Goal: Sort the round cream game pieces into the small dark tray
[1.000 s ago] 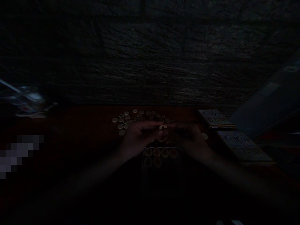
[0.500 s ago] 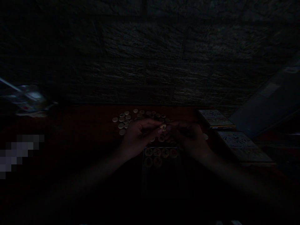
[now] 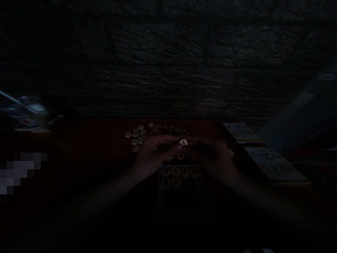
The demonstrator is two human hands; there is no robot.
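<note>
Between the fingertips of my two hands is a round xiangqi piece (image 3: 183, 143) with a dark character, its face turned toward me. My left hand (image 3: 154, 151) pinches it from the left. From the right, my right hand (image 3: 212, 151) closes on it, its fingers dim in the shadow. Beyond and below my hands lie several loose xiangqi pieces (image 3: 135, 141), partly hidden by my left hand. Nearer to me, a shallow tray (image 3: 159, 196) holds several pieces in two rows at its far end, some marked red and some dark. Its near part is very dark.
Two flat printed boxes (image 3: 275, 163) lie on the right of the dark reddish table (image 3: 102, 137). One piece (image 3: 230, 153) sits between them and my right hand. A clear container (image 3: 33, 112) stands far left. A stone-like wall (image 3: 168, 80) rises behind the table.
The held piece has turned, so its character now faces me more fully and upright. Both hands stay in nearly the same place, and the view has shifted slightly.
</note>
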